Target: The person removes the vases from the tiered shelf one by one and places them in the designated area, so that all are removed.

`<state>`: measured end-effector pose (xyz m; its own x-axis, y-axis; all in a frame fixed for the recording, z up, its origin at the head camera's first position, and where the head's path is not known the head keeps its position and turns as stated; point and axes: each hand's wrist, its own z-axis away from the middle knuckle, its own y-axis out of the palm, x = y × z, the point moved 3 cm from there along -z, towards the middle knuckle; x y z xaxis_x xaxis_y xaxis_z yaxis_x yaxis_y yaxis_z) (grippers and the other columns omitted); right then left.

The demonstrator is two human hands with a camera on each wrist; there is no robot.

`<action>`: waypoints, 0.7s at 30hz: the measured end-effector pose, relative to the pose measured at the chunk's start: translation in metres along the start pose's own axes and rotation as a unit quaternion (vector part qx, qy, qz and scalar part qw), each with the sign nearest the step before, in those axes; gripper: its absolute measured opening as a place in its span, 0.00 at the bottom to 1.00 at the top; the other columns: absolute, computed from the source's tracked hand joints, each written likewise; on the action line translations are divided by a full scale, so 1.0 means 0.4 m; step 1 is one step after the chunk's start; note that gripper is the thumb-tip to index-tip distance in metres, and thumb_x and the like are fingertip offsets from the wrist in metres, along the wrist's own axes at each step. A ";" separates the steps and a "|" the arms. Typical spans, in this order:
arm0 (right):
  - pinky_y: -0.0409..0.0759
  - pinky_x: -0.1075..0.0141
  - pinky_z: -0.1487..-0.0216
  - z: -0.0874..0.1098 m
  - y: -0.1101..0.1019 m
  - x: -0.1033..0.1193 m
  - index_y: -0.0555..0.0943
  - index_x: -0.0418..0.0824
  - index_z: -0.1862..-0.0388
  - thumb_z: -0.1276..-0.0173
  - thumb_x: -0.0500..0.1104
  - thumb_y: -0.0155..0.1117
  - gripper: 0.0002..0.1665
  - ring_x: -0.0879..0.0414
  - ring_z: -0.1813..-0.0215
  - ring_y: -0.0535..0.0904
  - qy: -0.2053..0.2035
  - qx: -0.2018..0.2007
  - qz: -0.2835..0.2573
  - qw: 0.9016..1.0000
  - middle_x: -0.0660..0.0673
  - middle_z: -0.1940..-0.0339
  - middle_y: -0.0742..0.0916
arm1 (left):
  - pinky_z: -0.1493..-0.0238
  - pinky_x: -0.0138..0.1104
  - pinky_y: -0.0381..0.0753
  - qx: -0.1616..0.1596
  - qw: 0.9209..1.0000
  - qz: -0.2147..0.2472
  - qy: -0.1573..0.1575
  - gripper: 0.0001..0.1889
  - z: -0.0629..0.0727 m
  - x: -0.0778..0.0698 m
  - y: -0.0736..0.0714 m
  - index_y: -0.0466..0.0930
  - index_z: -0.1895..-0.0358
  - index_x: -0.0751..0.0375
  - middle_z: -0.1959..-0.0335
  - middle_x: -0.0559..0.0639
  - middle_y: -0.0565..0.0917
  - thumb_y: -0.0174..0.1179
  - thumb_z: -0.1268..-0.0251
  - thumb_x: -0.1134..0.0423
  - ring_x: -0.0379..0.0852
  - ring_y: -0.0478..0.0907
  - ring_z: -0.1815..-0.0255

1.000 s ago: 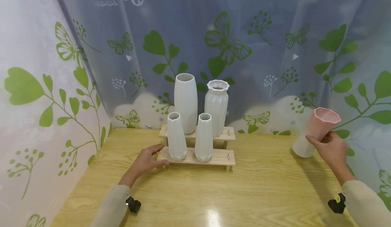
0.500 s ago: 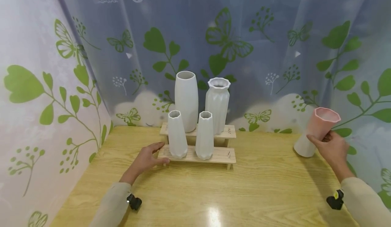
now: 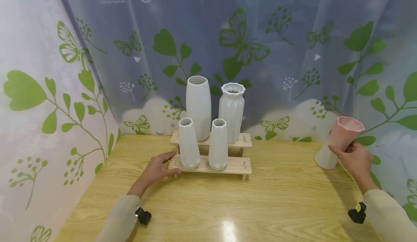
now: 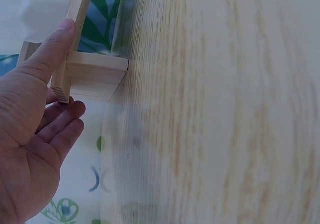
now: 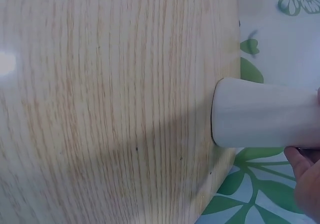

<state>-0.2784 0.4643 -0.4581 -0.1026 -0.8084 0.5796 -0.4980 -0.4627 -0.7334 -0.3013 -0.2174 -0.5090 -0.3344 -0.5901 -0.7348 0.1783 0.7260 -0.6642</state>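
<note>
Toward the right end of the worktop (image 3: 277, 202), I have the right hand (image 3: 356, 161) grasping a pink-and-white vase (image 3: 341, 137), fingers and thumb around its middle; whether its base touches the worktop, I cannot tell. Near the centre, the left hand (image 3: 157, 169) grips a stepped wooden stand (image 3: 238, 165) by its left end; four white vases (image 3: 218, 148) stand on it.

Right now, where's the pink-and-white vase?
In the head view, the pink-and-white vase is at the far right, gripped by the right hand, well right of the wooden stand.
</note>
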 end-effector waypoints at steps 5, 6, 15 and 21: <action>0.72 0.70 0.75 -0.005 0.000 -0.013 0.84 0.29 0.54 0.34 0.61 0.72 0.34 0.74 0.75 0.70 0.012 0.018 0.004 1.000 0.30 0.62 0.89 | 0.31 0.52 0.76 0.000 1.000 0.005 0.002 0.48 0.004 0.001 0.001 0.69 0.26 0.70 0.27 0.65 0.71 0.77 0.46 0.45 0.64 0.69 0.27; 0.73 0.70 0.75 -0.007 -0.001 -0.016 0.83 0.29 0.54 0.34 0.61 0.72 0.34 0.73 0.75 0.70 0.013 0.022 0.004 1.000 0.30 0.62 0.89 | 0.31 0.52 0.76 0.000 1.000 0.005 0.003 0.48 0.004 0.001 0.001 0.68 0.26 0.70 0.27 0.65 0.71 0.77 0.46 0.45 0.65 0.69 0.27; 0.76 0.64 0.69 -0.014 -0.011 -0.014 0.81 0.26 0.44 0.32 0.62 0.70 0.40 0.82 0.72 0.66 0.003 0.052 -0.010 0.999 0.25 0.51 0.87 | 0.30 0.52 0.76 0.000 1.000 0.008 0.001 0.48 0.004 -0.006 0.000 0.68 0.26 0.70 0.26 0.65 0.70 0.77 0.45 0.46 0.64 0.68 0.27; 0.77 0.78 0.70 -0.010 -0.019 -0.016 0.72 0.23 0.34 0.29 0.59 0.68 0.44 0.87 0.68 0.66 0.003 0.080 -0.062 0.995 0.21 0.41 0.80 | 0.31 0.53 0.76 0.001 1.000 0.006 0.001 0.48 0.005 -0.009 -0.001 0.68 0.26 0.70 0.26 0.65 0.70 0.77 0.45 0.47 0.65 0.69 0.27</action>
<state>-0.2774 0.4744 -0.4548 -0.0545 -0.7399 0.6705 -0.3639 -0.6106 -0.7034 -0.2984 -0.2163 -0.5063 -0.3347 -0.5801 -0.7426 0.1845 0.7325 -0.6553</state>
